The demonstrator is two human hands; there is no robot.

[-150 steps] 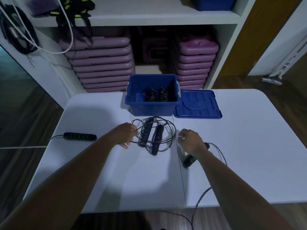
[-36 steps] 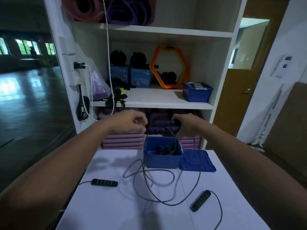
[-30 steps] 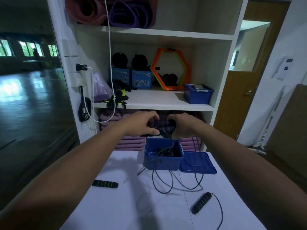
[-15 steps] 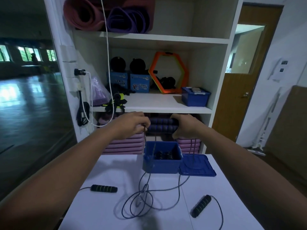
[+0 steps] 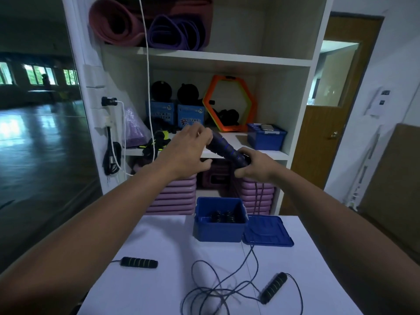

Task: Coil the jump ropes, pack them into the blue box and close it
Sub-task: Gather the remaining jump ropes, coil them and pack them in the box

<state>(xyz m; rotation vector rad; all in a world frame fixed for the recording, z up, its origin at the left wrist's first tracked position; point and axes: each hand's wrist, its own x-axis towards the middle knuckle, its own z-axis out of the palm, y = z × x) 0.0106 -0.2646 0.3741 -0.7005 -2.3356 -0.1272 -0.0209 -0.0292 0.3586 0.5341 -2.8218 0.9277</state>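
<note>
I hold the dark purple handles (image 5: 227, 150) of a jump rope raised above the blue box (image 5: 219, 226). My right hand (image 5: 254, 165) grips their lower end; my left hand (image 5: 188, 151) grips the upper end. Their cord (image 5: 227, 289) hangs down past the box and lies in loose loops on the white table (image 5: 159, 289). The box stands open with a coiled rope (image 5: 221, 217) inside. Its blue lid (image 5: 267, 231) lies flat to the right. A second rope's black handles with green rings lie at the left (image 5: 139, 262) and right (image 5: 273, 287).
A white shelf unit (image 5: 227, 153) stands behind the table, with purple step boards (image 5: 175, 196), a small blue bin (image 5: 266, 136), an orange hexagon ring (image 5: 228, 103) and rolled mats (image 5: 147, 21). A wooden door (image 5: 325, 137) is at the right.
Both hands lifted the purple rope's handles from the table to above the box. In the last half second the handles tilted and the cord dropped into looser loops nearer the front.
</note>
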